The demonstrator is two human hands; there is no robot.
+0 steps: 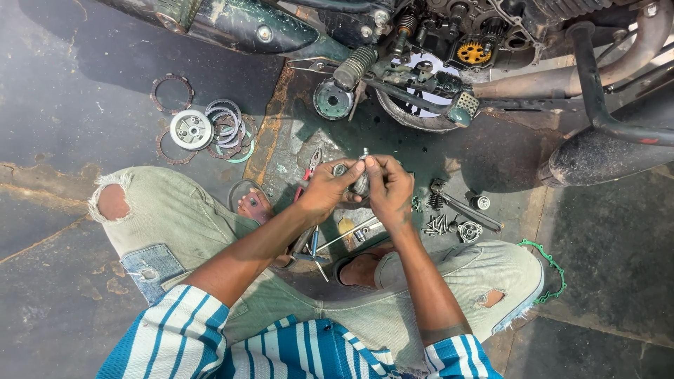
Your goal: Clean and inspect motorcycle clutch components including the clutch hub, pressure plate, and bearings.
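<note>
Both knees frame the floor's middle, where the left hand (324, 189) and right hand (388, 188) meet fingertip to fingertip, pinched shut on a small metal part (362, 175), above pliers (307, 175) and loose bolts (437, 224).

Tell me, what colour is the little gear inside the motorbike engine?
Yellow-orange. The gear shows best in the head view, near the top, inside the opened engine.
</note>
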